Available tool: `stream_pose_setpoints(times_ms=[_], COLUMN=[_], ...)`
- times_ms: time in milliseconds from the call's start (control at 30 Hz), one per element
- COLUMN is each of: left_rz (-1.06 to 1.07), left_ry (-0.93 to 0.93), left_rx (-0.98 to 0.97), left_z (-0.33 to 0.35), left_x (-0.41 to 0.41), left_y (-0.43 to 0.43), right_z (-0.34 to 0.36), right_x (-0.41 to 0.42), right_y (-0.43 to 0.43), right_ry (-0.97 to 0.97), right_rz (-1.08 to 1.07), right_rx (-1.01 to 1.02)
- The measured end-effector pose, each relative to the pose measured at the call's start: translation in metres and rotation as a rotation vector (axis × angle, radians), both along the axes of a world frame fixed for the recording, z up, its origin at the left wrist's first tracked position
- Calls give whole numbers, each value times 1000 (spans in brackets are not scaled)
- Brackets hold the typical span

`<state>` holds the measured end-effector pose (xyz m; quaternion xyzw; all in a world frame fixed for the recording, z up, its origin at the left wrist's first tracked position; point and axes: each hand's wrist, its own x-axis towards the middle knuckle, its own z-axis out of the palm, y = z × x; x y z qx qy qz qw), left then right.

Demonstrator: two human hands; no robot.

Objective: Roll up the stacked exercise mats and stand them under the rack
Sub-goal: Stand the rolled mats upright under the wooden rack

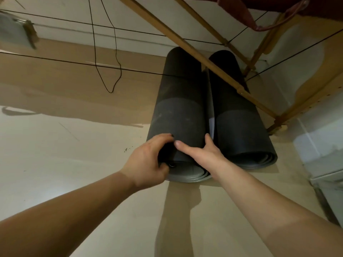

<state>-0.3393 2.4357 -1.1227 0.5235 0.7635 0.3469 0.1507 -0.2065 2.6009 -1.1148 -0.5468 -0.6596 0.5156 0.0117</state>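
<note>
Two bare hands meet on the upper end of the nearer rolled mat (178, 115). The left hand (148, 160) curls round its rim, thumb hooked into the spiral end. The right hand (202, 154) lies flat on the roll, forefinger straight, thumb spread. Just beside it on the right stands a second rolled mat (239, 123). Both are dark grey, upright on the pale floor (55, 164) beneath the wooden rack (204, 60). Farther off hang black cords (104, 52).

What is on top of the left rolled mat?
The left hand grips the upper rim of the left rolled mat; the right hand presses on it with straight fingers. They cover part of its coiled end.
</note>
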Motion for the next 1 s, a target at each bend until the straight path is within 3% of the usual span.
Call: stream_pose_setpoints(times_ms=[67,167,267,367,633,767,867,933,1000], left_rz=[20,27,150,116,122,61,-13,-24,13], left_ry=[-22,140,17,-5,597,771,699,485,268], left_rx=[-15,-195,-355,-356,-48,-50,30,52,-52], left_z=[-6,-21,-32,-31,-9,-7,-9,-17,-26], left_x=[-3,0,-5,-9,-8,8,24,25,18], left_y=[0,-1,2,9,9,23,36,31,21], right_z=[-6,-11,-14,-15,-25,-11,15,23,24], right_x=[4,11,20,25,31,36,31,28,27], right_y=[0,-3,-1,3,3,15,26,25,20], right_ry=[30,71,151,236,360,359,261,143,80], right_rz=[-20,-51,-87,-95,-89,-135,-140,-83,-53], right_rx=[2,21,-2,-31,-379,-195,1,31,-1])
